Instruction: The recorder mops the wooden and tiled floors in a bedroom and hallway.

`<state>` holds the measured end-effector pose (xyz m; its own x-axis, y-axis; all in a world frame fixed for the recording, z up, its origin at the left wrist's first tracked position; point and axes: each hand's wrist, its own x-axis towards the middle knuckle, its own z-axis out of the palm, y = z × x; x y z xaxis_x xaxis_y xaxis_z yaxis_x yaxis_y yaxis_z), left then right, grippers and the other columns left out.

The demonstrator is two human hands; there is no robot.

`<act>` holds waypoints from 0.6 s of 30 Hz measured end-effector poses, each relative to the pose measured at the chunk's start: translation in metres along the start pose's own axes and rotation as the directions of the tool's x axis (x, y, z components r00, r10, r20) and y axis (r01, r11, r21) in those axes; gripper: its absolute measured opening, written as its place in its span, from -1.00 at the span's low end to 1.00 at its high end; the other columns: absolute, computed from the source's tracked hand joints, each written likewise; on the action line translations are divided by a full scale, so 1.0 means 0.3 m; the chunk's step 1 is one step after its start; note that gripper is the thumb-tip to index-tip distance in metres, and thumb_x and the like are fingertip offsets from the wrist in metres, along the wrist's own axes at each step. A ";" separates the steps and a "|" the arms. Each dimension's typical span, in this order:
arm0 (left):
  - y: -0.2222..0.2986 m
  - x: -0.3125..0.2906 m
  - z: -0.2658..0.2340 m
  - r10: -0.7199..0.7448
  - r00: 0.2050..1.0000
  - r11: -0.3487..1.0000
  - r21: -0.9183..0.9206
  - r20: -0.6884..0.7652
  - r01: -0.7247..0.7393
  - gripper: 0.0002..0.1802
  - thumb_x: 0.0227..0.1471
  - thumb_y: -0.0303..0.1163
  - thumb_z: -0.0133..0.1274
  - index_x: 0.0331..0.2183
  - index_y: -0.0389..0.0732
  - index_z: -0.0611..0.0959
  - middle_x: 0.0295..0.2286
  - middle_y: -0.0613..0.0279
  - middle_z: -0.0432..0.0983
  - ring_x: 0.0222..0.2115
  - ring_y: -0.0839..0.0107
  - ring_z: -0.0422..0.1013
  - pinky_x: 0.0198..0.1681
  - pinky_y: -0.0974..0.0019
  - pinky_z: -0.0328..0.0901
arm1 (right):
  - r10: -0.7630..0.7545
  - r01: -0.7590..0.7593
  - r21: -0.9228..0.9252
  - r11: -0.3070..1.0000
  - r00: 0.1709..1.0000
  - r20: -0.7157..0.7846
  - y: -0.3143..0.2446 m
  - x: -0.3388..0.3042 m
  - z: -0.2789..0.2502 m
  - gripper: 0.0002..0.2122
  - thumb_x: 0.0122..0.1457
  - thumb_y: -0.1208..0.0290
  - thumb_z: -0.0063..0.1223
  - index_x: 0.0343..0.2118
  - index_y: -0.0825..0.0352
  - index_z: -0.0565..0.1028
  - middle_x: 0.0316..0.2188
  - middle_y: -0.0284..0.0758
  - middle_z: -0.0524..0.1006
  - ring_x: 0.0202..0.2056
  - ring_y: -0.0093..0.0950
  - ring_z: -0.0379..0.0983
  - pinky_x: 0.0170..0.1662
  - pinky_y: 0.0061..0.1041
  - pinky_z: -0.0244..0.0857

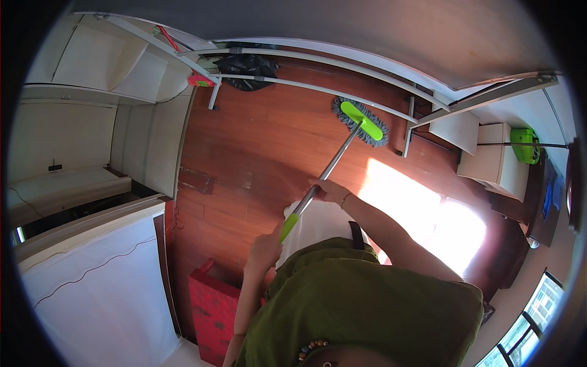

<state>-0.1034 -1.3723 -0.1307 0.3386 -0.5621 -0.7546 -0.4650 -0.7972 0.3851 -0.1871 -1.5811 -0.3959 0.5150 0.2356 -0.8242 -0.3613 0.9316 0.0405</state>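
A flat mop (pixel 362 121) with a grey shaggy pad and a bright green plate lies on the reddish-brown wood floor (pixel 269 134), close to a white metal frame. Its silver pole slants from the pad back toward me and ends in a green grip (pixel 288 229). My left hand (pixel 263 251) is closed around that grip, near the pole's end. Farther up, my right hand (pixel 331 191) wraps round the metal part of the pole. Both hands are in front of my body, the right one farther forward.
The white frame's rails (pixel 330 92) and feet stand over the far floor, with a black plastic bag (pixel 246 68) at its left. Left are pale cabinets (pixel 143 131); a red box (pixel 214 315) sits near my left arm. A green container (pixel 524 145) is at right. Sunlight strikes the floor.
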 end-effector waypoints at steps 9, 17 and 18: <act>-0.042 -0.337 -0.296 -0.171 0.985 0.955 -0.250 -0.018 0.161 -0.47 -0.10 -0.37 0.09 -0.02 -0.18 0.41 -0.64 -0.03 0.49 -0.72 0.23 0.46 -0.56 0.20 0.38 | 0.137 -0.120 -0.104 0.987 0.974 0.179 0.268 -0.095 0.315 -0.86 0.12 0.36 0.05 -0.39 0.31 0.40 -0.43 -0.24 0.54 -0.34 -0.39 0.52 -0.25 -0.43 0.47; -0.018 -0.035 -0.082 0.005 0.999 0.932 -0.361 -0.039 -0.019 -0.52 -0.03 -0.34 0.04 -0.03 -0.18 0.37 -0.55 -0.02 0.51 -0.73 0.22 0.45 -0.61 0.21 0.38 | -0.107 0.096 -0.091 0.991 0.988 -0.115 0.073 -0.017 0.081 -0.92 0.08 0.37 -0.01 -0.45 0.24 0.40 -0.54 -0.33 0.50 -0.45 -0.39 0.51 -0.47 -0.47 0.36; -0.034 0.015 -0.016 0.046 0.998 0.932 -0.358 -0.051 -0.061 -0.50 -0.02 -0.33 0.02 -0.01 -0.17 0.34 -0.53 -0.02 0.52 -0.74 0.22 0.45 -0.61 0.21 0.38 | -0.091 0.079 -0.114 0.990 0.990 -0.105 0.030 0.009 0.021 -0.91 0.09 0.37 -0.02 -0.45 0.24 0.39 -0.56 -0.32 0.49 -0.43 -0.38 0.51 -0.44 -0.46 0.39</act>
<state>-0.0932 -1.3678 -0.1354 0.3584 -0.6084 -0.7081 -0.1612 -0.7874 0.5950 -0.1841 -1.5703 -0.3943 0.4612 0.1198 -0.8792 -0.4056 0.9097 -0.0888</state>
